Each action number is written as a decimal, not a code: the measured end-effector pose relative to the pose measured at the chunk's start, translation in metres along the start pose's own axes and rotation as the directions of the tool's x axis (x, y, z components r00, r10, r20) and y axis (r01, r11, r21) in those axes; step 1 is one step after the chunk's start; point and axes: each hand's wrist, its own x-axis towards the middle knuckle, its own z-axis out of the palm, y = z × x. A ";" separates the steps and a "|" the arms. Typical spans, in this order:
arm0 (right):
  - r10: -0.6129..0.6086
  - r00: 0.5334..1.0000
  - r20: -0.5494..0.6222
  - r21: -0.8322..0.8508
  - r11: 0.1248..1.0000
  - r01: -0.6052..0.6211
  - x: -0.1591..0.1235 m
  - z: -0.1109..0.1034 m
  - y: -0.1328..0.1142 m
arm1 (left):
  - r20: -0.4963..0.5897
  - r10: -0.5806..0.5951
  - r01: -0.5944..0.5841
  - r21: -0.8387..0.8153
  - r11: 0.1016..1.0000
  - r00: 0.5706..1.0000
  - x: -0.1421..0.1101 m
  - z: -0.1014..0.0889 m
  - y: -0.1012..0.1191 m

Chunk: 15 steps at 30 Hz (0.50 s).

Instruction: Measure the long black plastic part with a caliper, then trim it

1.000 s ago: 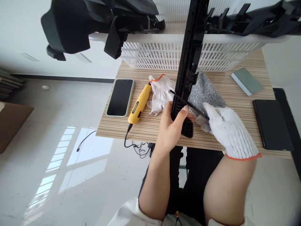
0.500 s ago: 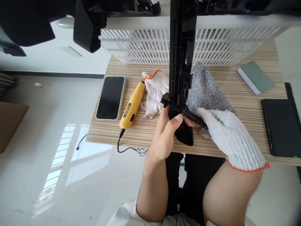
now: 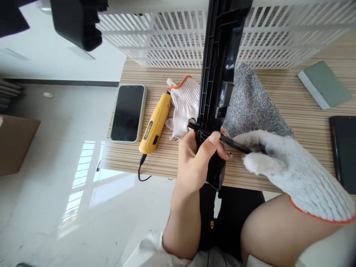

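Observation:
My bare left hand (image 3: 196, 159) is closed round the lower end of a long black plastic part (image 3: 218, 78) with a ribbed inner side. Across that part lies a thin black bar (image 3: 233, 144), slanting down to the right, with my left thumb close against it. I cannot tell what kind of thing the bar is. My right hand (image 3: 267, 154), in a white knitted glove with an orange cuff, is closed on the bar's right end. Behind the right hand a grey speckled cloth (image 3: 257, 104) lies on the table.
A loose white glove (image 3: 185, 105), a yellow corded power tool (image 3: 155, 124) and a phone (image 3: 129, 113) lie to the left. At the right are a grey-green block (image 3: 325, 85) and a black device (image 3: 345, 148). A white slatted basket (image 3: 167, 39) stands behind.
The long part has tilted, its top leaning right. My right hand has moved right and slightly down in view, with thumb and fingers further apart. The camera view has shifted as well.

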 end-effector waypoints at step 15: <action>-0.290 0.733 -0.616 -0.369 0.928 0.057 -0.026 0.014 -0.018 | -0.145 0.001 -0.019 -0.125 0.992 0.989 -0.003 0.027 -0.009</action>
